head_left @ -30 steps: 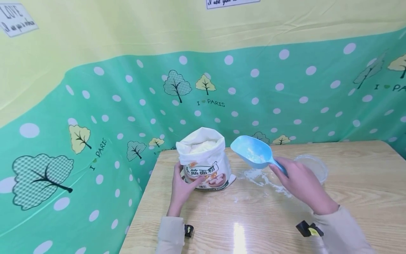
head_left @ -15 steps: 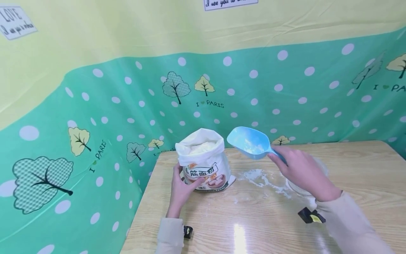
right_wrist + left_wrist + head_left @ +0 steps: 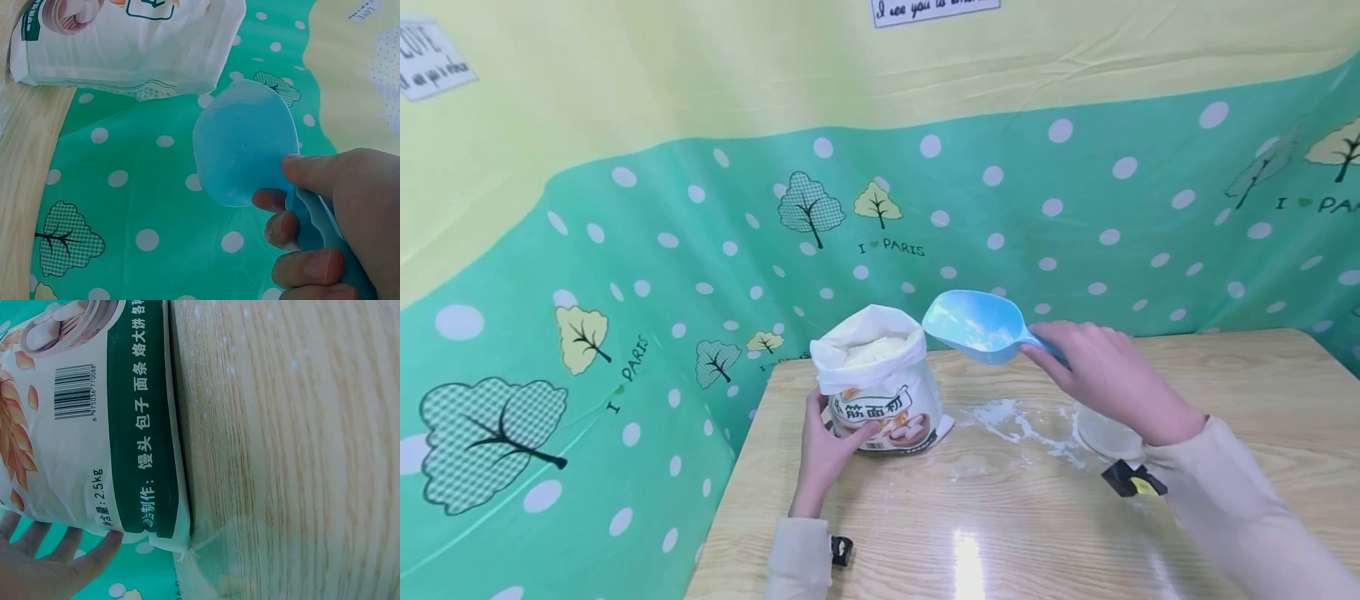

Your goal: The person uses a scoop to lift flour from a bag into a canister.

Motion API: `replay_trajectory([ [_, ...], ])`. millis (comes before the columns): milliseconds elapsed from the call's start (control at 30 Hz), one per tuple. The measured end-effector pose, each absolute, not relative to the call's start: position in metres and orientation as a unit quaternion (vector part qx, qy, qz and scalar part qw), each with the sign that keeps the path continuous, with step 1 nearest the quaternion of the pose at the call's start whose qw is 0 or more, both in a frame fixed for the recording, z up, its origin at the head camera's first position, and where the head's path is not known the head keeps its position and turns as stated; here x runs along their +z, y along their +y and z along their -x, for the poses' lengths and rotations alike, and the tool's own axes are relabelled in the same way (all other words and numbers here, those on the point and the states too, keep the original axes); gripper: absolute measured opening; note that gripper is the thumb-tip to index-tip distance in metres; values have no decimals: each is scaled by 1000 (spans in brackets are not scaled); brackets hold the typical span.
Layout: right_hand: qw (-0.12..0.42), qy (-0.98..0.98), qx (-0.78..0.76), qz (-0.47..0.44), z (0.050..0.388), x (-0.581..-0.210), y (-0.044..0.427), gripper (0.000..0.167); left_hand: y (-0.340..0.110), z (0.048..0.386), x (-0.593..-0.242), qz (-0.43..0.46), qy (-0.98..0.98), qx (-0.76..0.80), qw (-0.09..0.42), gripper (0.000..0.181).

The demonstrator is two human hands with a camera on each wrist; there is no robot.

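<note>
An upright white flour bag [image 3: 880,375] with a rolled-down rim stands open on the table, white powder inside. My left hand [image 3: 829,446] holds its lower left side, thumb across the front; the left wrist view shows that hand [image 3: 50,565] at the bag's [image 3: 75,462] edge. My right hand [image 3: 1112,375] grips the handle of a blue scoop [image 3: 977,325], raised just right of the bag's mouth, with traces of powder in its bowl. In the right wrist view, fingers wrap the handle of the scoop [image 3: 244,144] near the bag [image 3: 137,56].
On the wooden table [image 3: 1015,517], a round clear container [image 3: 1105,433] stands below my right forearm. Spilled white powder [image 3: 1015,421] lies between bag and container. A green and yellow patterned cloth [image 3: 737,208] hangs behind and at the left.
My right hand has moved the scoop left and up, close to the bag's rim. The round container shows more below the right forearm. My left hand keeps its hold on the bag.
</note>
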State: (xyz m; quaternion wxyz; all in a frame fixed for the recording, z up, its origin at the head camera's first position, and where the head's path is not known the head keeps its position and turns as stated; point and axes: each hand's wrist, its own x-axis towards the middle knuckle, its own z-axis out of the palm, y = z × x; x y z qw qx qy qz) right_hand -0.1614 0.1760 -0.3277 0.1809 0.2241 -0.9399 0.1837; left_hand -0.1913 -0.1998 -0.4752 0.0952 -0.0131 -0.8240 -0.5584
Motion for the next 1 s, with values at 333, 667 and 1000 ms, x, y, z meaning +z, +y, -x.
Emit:
replay_trajectory([
  [333,187,-937,160,-248,170,-311,172,20,-200,190,-475,17,-823,-559,100,105],
  [667,135,-945,137,-266,182,-280,166,42,-199,190,-472,16,-816,-571,94,101],
  [1000,103,-950,95,-278,189,-256,145,31,-198,188,-472,17,-813,-573,100,101],
])
